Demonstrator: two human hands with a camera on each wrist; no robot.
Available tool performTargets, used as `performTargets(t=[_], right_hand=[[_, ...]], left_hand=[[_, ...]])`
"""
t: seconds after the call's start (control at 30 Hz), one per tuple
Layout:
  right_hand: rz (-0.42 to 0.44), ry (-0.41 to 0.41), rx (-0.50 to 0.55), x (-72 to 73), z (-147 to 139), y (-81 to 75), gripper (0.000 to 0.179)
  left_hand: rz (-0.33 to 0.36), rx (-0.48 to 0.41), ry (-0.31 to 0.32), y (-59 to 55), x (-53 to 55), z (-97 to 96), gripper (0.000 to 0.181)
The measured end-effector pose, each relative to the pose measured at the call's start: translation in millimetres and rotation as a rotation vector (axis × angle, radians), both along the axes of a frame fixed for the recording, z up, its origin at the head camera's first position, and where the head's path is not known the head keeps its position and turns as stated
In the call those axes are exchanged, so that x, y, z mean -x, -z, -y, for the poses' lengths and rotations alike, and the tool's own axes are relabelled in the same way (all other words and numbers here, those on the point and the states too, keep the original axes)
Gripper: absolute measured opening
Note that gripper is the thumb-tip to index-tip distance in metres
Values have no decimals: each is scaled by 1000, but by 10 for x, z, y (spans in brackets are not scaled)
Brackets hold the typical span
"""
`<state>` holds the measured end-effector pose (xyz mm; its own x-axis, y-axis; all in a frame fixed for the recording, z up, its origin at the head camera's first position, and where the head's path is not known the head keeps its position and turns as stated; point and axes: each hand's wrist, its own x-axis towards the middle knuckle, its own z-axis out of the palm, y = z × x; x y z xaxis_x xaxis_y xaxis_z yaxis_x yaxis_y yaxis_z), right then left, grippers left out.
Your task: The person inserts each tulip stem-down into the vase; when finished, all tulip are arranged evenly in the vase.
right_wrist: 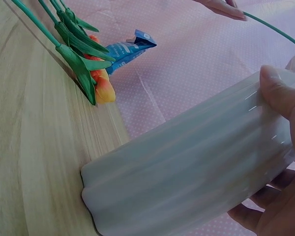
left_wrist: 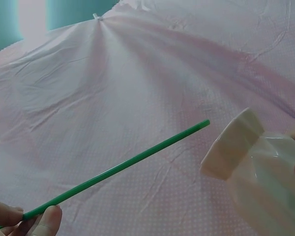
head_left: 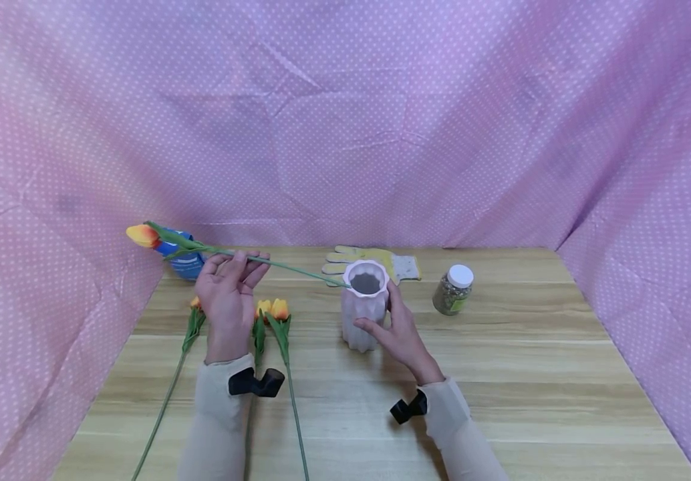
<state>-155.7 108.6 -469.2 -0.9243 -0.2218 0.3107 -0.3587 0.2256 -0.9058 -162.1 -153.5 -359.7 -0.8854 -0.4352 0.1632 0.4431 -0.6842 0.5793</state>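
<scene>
My left hand (head_left: 228,300) pinches the green stem of an orange-and-yellow artificial tulip (head_left: 144,235), its bloom pointing left. The stem (left_wrist: 132,162) runs rightward, and its cut end is just short of the vase's rim in the left wrist view. Around the upper side of a pale fluted vase (head_left: 362,321), my right hand (head_left: 402,331) curls its thumb and fingers. The vase stands on the table, mouth up, as its base in the right wrist view (right_wrist: 137,187) shows. Several more tulips (head_left: 282,321) lie on the table below and beside my left hand, partly hidden by that arm.
A blue packet (head_left: 188,264) stands at the table's back left. Behind the vase lies a yellow-and-white work glove (head_left: 375,257). To the right is a white-lidded jar (head_left: 454,290) with small dark contents. Pink dotted cloth (head_left: 345,120) surrounds the wooden table (head_left: 532,374).
</scene>
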Motion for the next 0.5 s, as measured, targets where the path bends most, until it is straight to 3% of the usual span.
performTargets(t=[0.5], right_hand=[[23, -2, 2, -12, -1, -30, 94]], left_hand=[[-77, 253, -32, -24, 80, -307, 10]])
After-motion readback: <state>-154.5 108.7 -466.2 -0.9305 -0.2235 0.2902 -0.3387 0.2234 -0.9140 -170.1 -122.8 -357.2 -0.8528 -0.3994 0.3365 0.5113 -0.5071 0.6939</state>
